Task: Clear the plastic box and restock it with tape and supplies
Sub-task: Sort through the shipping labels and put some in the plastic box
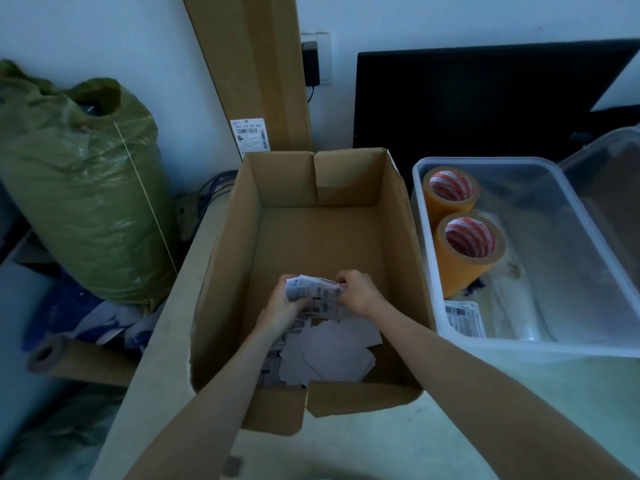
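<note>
Right of the fingers, on the pale worktop (381,441), stands the plastic box (588,258): a clear, shallow, rectangular tub with rounded corners and a thick milky rim. Two rolls of amber tape (467,251) with red-and-white striped cores stand on edge against its left wall, one behind the other and touching. Nearer the front left corner lies a printed label sheet (464,318), flat on the box floor. A clear lid (609,174) leans behind the box's far right corner.

Beside the box's left wall sits an open cardboard carton (311,188). Both hands are down inside it. The left hand (285,306) grips a crumpled wad of printed labels (318,296), fingers curled beneath it and thumb on top; the right hand (360,292) pinches the same wad at its right edge with curled fingers. Below the fingers, on the carton floor, lies a loose heap of white paper slips (329,351).

Beyond the fingers, a tall cardboard panel (256,71) leans against the wall, with a dark screen (467,98) to its right. Well to the left of the fingers stands a stuffed green sack (79,188).
</note>
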`<state>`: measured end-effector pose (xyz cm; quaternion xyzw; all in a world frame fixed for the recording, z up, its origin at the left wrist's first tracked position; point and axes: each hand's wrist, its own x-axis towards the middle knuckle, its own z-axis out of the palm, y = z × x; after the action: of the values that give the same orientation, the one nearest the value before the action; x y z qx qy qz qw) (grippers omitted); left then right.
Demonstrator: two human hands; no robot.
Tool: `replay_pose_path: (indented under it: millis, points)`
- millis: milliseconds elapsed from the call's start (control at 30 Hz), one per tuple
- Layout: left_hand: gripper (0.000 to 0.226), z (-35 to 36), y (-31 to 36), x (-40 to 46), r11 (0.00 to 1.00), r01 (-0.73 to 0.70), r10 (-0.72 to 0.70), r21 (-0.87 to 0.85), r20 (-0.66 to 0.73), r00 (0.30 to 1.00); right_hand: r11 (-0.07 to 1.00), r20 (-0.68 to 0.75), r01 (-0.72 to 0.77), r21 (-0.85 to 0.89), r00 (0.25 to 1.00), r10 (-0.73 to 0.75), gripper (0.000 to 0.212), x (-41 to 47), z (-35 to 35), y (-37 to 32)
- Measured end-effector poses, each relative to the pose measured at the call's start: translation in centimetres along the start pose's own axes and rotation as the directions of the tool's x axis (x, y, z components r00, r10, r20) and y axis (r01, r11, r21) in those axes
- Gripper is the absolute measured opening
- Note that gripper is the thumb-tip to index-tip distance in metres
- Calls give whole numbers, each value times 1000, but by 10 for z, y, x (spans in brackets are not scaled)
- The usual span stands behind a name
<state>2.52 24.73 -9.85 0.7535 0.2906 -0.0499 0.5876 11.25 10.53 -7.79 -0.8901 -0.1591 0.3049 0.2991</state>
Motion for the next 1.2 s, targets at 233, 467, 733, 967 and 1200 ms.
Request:
replay_pose_path:
  millis: [233, 467, 733, 967, 1200]
  points:
    - [35, 6, 2, 1, 995, 71, -70, -71, 17, 997, 990, 76, 20, -142, 997, -10, 14, 2, 11, 2]
    - [30, 18, 12, -1, 969, 156, -170, -192, -58, 984, 988, 149, 42, -148, 989, -20, 21, 1, 15, 1]
    - [25, 15, 42, -17, 975, 71, -104, -211, -146, 984, 998, 107, 53, 38, 993, -57, 19, -17, -19, -15]
    - [20, 28, 102, -54, 962, -272, 272, 16, -39, 961, 964, 11, 182, 191, 982, -188, 11, -79, -111, -9]
    - [20, 85, 138, -78, 927, -375, 375, -22, 120, 919, 932, 42, 59, 359, 996, -79, 12, -116, -179, 68]
